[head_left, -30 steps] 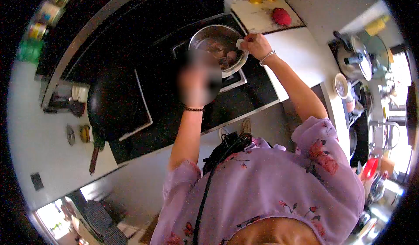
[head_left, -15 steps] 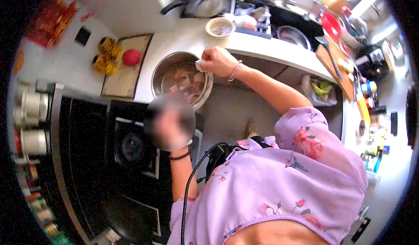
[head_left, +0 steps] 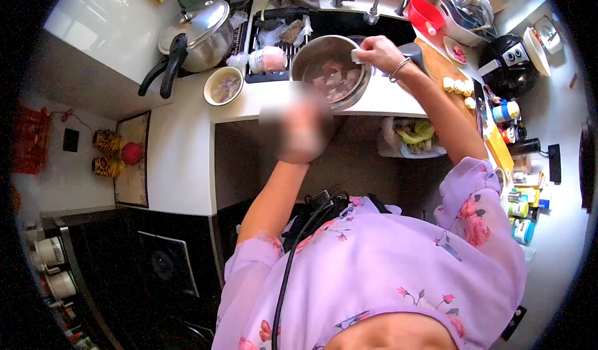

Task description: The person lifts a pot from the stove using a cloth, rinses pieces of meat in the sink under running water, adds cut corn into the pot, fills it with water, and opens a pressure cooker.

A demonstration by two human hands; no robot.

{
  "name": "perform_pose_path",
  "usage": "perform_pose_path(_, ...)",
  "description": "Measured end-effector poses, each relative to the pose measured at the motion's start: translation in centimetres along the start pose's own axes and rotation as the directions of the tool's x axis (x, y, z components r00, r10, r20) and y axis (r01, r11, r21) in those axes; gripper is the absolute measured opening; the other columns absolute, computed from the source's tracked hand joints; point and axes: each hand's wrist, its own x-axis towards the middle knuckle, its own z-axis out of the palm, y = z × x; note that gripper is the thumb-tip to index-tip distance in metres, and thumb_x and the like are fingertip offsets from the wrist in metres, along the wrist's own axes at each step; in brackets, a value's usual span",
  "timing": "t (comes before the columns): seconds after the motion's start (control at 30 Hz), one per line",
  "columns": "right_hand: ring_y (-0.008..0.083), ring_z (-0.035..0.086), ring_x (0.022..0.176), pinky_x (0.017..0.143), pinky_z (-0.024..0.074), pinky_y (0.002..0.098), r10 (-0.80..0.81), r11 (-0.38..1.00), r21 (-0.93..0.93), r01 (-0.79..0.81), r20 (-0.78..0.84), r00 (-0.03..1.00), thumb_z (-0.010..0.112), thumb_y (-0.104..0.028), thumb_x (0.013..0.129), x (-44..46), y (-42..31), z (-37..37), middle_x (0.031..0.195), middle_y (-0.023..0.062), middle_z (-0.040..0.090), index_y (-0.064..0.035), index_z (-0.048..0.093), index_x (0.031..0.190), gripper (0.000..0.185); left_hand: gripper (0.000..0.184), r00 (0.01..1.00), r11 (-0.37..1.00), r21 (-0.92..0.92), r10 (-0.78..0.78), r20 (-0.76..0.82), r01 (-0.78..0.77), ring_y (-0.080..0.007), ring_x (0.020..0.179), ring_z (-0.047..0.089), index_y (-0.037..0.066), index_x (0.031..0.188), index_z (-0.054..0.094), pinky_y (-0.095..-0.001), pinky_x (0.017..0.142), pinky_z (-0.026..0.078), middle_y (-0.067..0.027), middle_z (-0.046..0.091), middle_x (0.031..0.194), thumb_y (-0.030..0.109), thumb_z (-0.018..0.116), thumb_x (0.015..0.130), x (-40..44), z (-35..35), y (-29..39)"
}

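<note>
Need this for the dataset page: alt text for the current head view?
Two hands, the left blurred, the right at the rim, hold a steel pot of raw-looking meat by the sink.

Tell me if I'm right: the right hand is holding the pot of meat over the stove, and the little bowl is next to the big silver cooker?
Almost, but the head view shows the pot of meat at the sink, not over the stove. The rest is right: the right hand holds the pot, and the little bowl is next to the big silver cooker.
</note>
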Motion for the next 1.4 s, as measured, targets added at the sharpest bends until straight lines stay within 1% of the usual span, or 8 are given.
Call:
perform_pose_path(0.2, 0.0218, 0.064, 0.067, 0.066, 0.0514, 0.0331, 0.103, 0.991, -0.089, -0.102, 0.01, 0.995, 0.069, -0.031, 0.071, 7.2, 8.5, -2.7, 0.072, 0.0137, 0.067, 0.0009, 0.069, 0.078, 0.033, 0.006, 0.946, 0.873, -0.378, -0.324, 0.022, 0.307, -0.0139, 0.056, 0.054, 0.001, 0.077, 0.061, -0.0257, 0.05, 0.042, -0.0051, 0.061, 0.07, 0.004, 0.065, 0.08, 4.5, 8.2, -2.1)
perform_pose_path(0.4, 0.0255, 0.065, 0.075, 0.071, 0.051, 0.0356, 0.194, 0.952, -0.236, -0.196, -0.034, 0.981, 0.066, -0.031, 0.069, 12.7, 11.9, -2.6, 0.078, 0.0162, 0.067, -0.0026, 0.069, 0.079, 0.031, 0.008, 0.994, 0.998, -0.04, 0.054, 0.09, -0.05, -0.0157, 0.056, 0.056, 0.0, 0.078, 0.061, -0.0272, 0.048, 0.042, -0.007, 0.062, 0.07, 0.006, 0.065, 0.081, 12.8, 9.0, -9.9)
perform_pose_path(0.47, 0.0281, 0.065, 0.077, 0.073, 0.0512, 0.0368, 0.234, 0.936, -0.26, -0.238, -0.045, 0.971, 0.065, -0.031, 0.07, 13.9, 11.9, -2.5, 0.08, 0.0174, 0.067, -0.002, 0.068, 0.078, 0.03, 0.007, 0.836, 0.872, -0.009, -0.472, -0.28, 0.489, -0.0159, 0.056, 0.056, -0.001, 0.08, 0.061, -0.0266, 0.048, 0.043, -0.0077, 0.062, 0.072, 0.005, 0.063, 0.083, 14.3, 11.2, -8.0)
perform_pose_path(0.57, 0.0316, 0.065, 0.079, 0.075, 0.0514, 0.0388, 0.145, 0.926, -0.341, -0.164, -0.079, 0.986, 0.063, -0.03, 0.07, 15.7, 13.2, -1.8, 0.083, 0.0187, 0.067, -0.0021, 0.067, 0.079, 0.03, 0.009, 0.804, 0.842, -0.041, -0.527, -0.275, 0.537, -0.0163, 0.057, 0.056, -0.003, 0.081, 0.06, -0.027, 0.049, 0.045, -0.0078, 0.062, 0.071, 0.006, 0.063, 0.083, 16.6, 11.1, -9.9)
perform_pose_path(0.7, 0.0339, 0.065, 0.087, 0.079, 0.052, 0.0416, 0.285, 0.861, -0.438, -0.259, -0.005, 0.958, 0.062, -0.03, 0.071, 18.2, 12.9, -0.6, 0.09, 0.0192, 0.067, -0.0072, 0.069, 0.087, 0.029, 0.01, 0.705, 0.767, -0.093, -0.624, -0.337, 0.634, -0.0182, 0.068, 0.059, -0.001, 0.092, 0.058, -0.0303, 0.055, 0.05, -0.0098, 0.061, 0.084, 0.006, 0.059, 0.085, 19.2, 11.3, -11.2)
perform_pose_path(1.07, 0.0387, 0.063, 0.095, 0.085, 0.0508, 0.0444, 0.342, 0.841, -0.446, -0.308, -0.004, 0.94, 0.06, -0.024, 0.072, 21.4, 14.2, 1.8, 0.097, 0.0242, 0.066, -0.0017, 0.069, 0.092, 0.031, 0.022, 0.644, 0.765, -0.316, -0.644, -0.413, 0.561, -0.0217, 0.084, 0.061, -0.003, 0.098, 0.06, -0.0288, 0.065, 0.054, -0.0145, 0.06, 0.1, 0.014, 0.051, 0.087, 21.5, 11.2, -13.9)
perform_pose_path(1.13, 0.0359, 0.065, 0.087, 0.082, 0.0504, 0.0427, 0.278, 0.849, -0.468, -0.245, 0.001, 0.961, 0.062, -0.027, 0.072, 21.7, 14.7, 2.1, 0.088, 0.0229, 0.066, -0.002, 0.069, 0.086, 0.029, 0.018, 0.696, 0.753, -0.403, -0.648, -0.311, 0.521, -0.025, 0.087, 0.057, -0.001, 0.103, 0.052, -0.0381, 0.08, 0.052, -0.0142, 0.056, 0.097, 0.002, 0.045, 0.086, 21.9, 10.6, -14.8)
perform_pose_path(1.4, 0.0382, 0.064, 0.091, 0.083, 0.0506, 0.0434, 0.288, 0.849, -0.463, -0.255, 0.0, 0.958, 0.062, -0.025, 0.074, 21.8, 13.0, 2.2, 0.092, 0.025, 0.065, 0.0006, 0.068, 0.09, 0.031, 0.019, 0.714, 0.741, -0.435, -0.648, -0.264, 0.512, -0.0292, 0.087, 0.057, -0.003, 0.101, 0.05, -0.0411, 0.08, 0.051, -0.0174, 0.055, 0.097, -0.004, 0.045, 0.083, 22.4, 9.9, -15.2)
